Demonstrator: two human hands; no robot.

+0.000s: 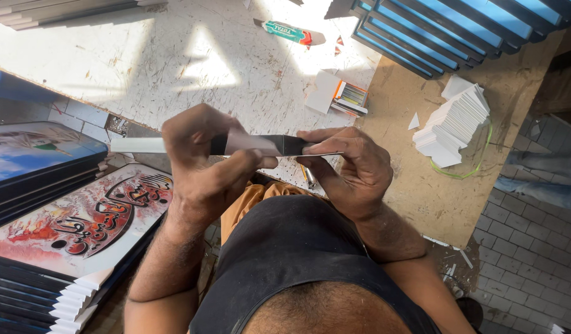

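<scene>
Your left hand (202, 164) is fisted tight around the white end of a long thin strip (174, 145) — thumb wrapped under, knuckles up. Your right hand (350, 167) pinches the same strip at its dark end, fingers flat on top, thumb below. The strip runs level from 9 to 3 o'clock between the two hands, held in the air just in front of the table edge, with the white tail sticking out past your left fist toward 9.

At 8 o'clock, below your left forearm, sits a stack of framed prints (75, 229) with red and black calligraphy on the top one; darker frames (38, 154) lie just beyond at 9.

Past your hands is the white scuffed table (174, 62). At 1 o'clock — a small open box (338, 98) on the table. At 2 o'clock, a pile of white cards (455, 124) on the brown board (415, 185). Far out at 12, a green tube (286, 32); at 1, a row of blue frames (446, 31).
</scene>
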